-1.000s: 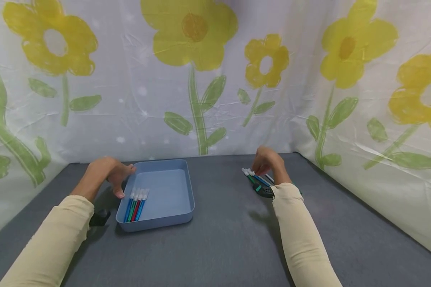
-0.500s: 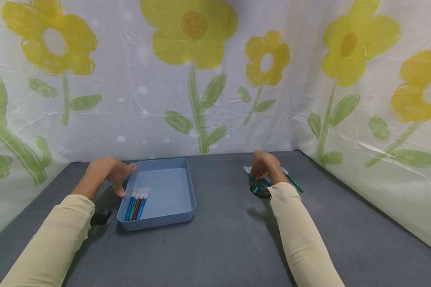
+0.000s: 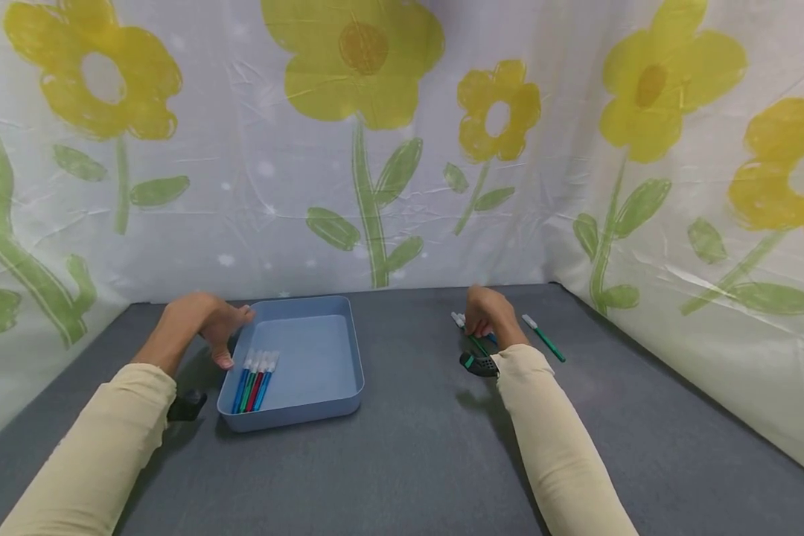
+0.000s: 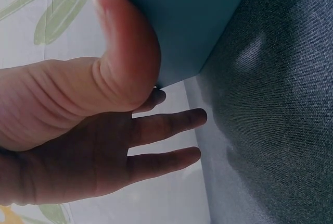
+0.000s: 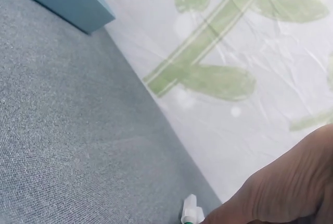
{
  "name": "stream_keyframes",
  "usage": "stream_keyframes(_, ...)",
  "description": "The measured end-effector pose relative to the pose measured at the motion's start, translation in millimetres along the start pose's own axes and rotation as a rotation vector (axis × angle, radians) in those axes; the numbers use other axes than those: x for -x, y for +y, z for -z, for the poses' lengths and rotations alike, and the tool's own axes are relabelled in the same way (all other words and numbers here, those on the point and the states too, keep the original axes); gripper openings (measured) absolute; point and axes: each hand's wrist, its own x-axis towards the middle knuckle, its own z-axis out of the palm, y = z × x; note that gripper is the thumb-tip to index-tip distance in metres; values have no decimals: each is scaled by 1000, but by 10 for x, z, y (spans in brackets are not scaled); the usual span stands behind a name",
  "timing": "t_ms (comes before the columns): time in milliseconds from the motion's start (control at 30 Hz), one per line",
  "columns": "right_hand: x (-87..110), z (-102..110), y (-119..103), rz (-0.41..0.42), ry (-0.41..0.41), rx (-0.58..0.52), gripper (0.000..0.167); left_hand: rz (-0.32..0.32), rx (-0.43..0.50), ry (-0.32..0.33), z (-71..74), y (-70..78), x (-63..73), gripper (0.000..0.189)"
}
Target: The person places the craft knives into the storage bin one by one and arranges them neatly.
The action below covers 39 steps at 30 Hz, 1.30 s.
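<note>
My left hand (image 3: 217, 327) rests at the left side of a blue tray (image 3: 315, 411). Its thumb lies against the tray's wall, while the other fingers stretch out straight toward the back corner, as the left wrist view shows. Inside the tray, several capped markers (image 3: 251, 391) in blue, green and red lie side by side. Away to the right, my right hand (image 3: 490, 313) has curled fingers down on a small group of markers, seemingly pinching them; the fingertips are partly hidden. A green marker (image 3: 474, 341) shows beneath it, with a bit of blue marker beside.
Another green marker (image 3: 544, 339) with a white cap lies alone right of my right hand. The grey table (image 3: 402, 461) meets a white curtain (image 3: 241, 246) printed with yellow flowers along the back and sides.
My right hand has shifted slightly left and toward me, over the markers, and the lone green marker at the right has come into view. My left hand and the tray stay put.
</note>
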Motion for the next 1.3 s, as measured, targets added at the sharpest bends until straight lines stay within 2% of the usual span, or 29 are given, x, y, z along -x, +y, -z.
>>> stream_keyframes(200, 2, 14, -7, -11, -41, 20, 12, -3, -10, -14, 5, 15, 2, 139)
stream_keyframes(300, 25, 18, -16, -12, -51, -17, 13, -8, 6, -19, -1, 8, 1, 139)
stream_keyframes(467, 86, 67, -32, 25, 6, -68, 17, -6, 37, -19, -7, -3, -6, 139)
stream_keyframes(633, 205, 228, -73, 55, 47, -80, 20, -13, 23, -26, -4, -12, -12, 138)
stream_keyframes(867, 296, 436, -93, 45, 103, -75, 6, -2, 22, -24, -1, -17, -19, 139)
stream_keyframes(1100, 396, 559, -126, 59, 138, -60, 23, -2, 4, -23, -2, -22, -8, 138)
stream_keyframes(1300, 517, 585, -224, 62, 170, -85, 5, 11, 28, -22, -2, -9, -11, 140)
